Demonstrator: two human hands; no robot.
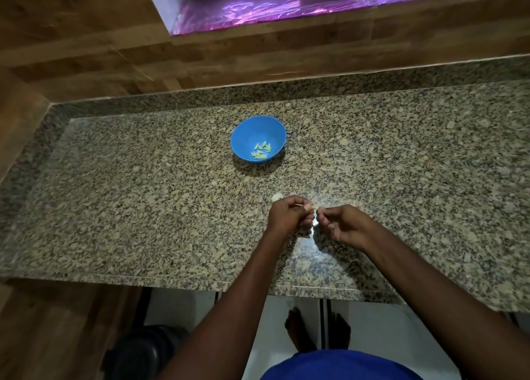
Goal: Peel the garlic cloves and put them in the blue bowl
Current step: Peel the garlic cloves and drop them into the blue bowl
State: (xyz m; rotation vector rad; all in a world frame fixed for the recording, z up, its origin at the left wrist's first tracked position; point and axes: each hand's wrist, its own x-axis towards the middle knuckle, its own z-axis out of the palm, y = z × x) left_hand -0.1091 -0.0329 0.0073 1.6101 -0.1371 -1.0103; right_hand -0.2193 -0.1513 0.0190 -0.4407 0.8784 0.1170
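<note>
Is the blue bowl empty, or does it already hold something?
Not empty. The blue bowl stands upright on the counter with a small heap of peeled garlic cloves at its bottom.

Head-worn camera looks steeply down, fairly close, over the granite counter.

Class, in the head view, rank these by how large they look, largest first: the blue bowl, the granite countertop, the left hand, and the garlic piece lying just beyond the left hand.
1. granite countertop
2. blue bowl
3. left hand, nearly bowl-sized, partly because it is nearer the camera
4. garlic piece
</note>
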